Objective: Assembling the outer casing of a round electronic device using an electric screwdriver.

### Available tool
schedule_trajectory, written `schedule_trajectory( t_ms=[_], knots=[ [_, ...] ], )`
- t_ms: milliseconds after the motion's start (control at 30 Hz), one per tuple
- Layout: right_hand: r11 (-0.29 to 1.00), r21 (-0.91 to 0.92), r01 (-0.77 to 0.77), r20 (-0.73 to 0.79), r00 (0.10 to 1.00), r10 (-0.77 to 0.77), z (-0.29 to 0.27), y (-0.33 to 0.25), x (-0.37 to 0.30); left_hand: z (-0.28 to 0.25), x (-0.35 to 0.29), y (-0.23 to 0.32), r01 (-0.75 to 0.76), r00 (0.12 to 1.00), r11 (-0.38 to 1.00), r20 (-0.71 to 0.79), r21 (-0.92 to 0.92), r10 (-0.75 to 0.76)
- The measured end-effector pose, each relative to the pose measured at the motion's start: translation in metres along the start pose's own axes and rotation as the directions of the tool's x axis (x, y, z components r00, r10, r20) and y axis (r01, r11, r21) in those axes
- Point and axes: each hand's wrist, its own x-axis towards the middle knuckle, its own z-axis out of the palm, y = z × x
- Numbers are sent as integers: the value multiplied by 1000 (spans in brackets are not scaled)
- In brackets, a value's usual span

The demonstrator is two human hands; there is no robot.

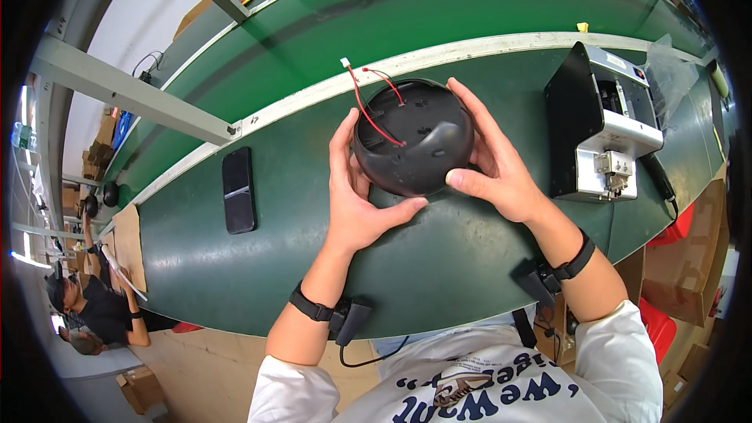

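Observation:
Between my two hands I hold a round black plastic housing (439,153) above the green bench. Its recessed face is turned up toward me. Two thin red-and-black wires (359,98) rise from that face, and a small white connector (345,63) tips the longer one. My left hand (354,196) curves around the left side, its thumb along the lower edge. On the right side my right hand (499,172) grips it, fingers behind and thumb at the lower right. The fingertips under the housing are partly hidden.
A black phone (239,189) lies on the green bench (188,258) to the left. At right stands a black-and-silver machine (607,125), with a clear plastic bag (672,82) behind it. Cardboard boxes (681,258) sit beyond the bench's right edge. Another person (102,305) works at far left.

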Motion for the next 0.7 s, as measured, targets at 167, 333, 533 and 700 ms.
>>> schedule_trajectory(
  t_ms=[167, 333, 533, 700],
  knots=[
    [995, -104, 5, -4, 1000, -5, 1, -1, 1, -1, 1, -3, -123, 992, 975, 35, 184, 118],
    [957, -285, 51, -9, 998, -56, 2, -2, 1, 0, 0, -5, -104, 994, 969, -14, 225, 110],
    [923, -382, 32, -19, 999, -42, 0, 0, 3, -2, 3, -9, -124, 991, 953, -17, 275, 134],
    [916, -398, 40, -26, 998, -55, -1, 2, 4, -1, 3, -8, -121, 992, 957, -1, 264, 126]
  ],
)
